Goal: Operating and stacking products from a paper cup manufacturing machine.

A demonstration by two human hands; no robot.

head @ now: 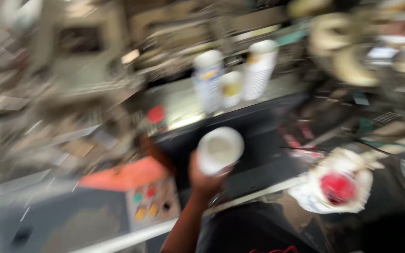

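The view is badly blurred by motion. One hand, coming up on a bare forearm from the lower middle, is wrapped around a white cup, fingers curled about its lower side; the cup's open mouth faces the camera and looks pale inside. Which hand this is cannot be told for sure; by its place it reads as the left. The other hand cannot be made out.

Beyond the cup, on a shiny metal worktop, stand three white containers: a tall can, a small jar touching it, and a ribbed bottle just beside the jar. A red knob sits up and left of the cup, at the worktop's edge. Below and left of the cup is a control box with an orange top and coloured buttons. Right of the cup, lower down, lies a white rag bunched around something red.
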